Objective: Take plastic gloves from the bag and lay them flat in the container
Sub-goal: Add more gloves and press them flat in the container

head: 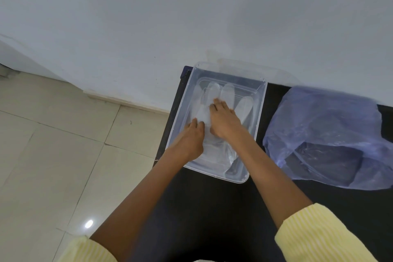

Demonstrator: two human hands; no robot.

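Glove [228,91] is in the clear container [234,178], lying flat on the bottom. Its long axis follows the container's long axis: fingers point away, toward the wall [191,17], and the cuff is at the near end. Can't tell how many layers there are, the film is see-through.

Left hand [191,140]: palm down on the glove's near-left part, fingers straight and together, pressing on the film and gripping nothing. Right hand [225,121]: palm down over the glove's middle, fingers stretched out with the tips at the base of the glove fingers, also pressing and holding nothing. The hands sit side by side, nearly touching. Both forearms cross the near rim.

Edges: the container sits at the far-left corner of the black table [212,208]. Its left wall runs just inside the table's left edge and its far end is close to the wall. Glove fingertips stop just short of the far end. The cuff bunches a bit near the front right corner.

Bluish plastic bag [331,134] is on the table right of the container, crumpled, with a strip of bare table between them. Its far side is against the wall. There is bare black tabletop between the container and the person.

Room: pale tiled floor [53,144] left of the table, plain grey-white wall. Yellow striped sleeves [319,236] are pushed up the forearms.
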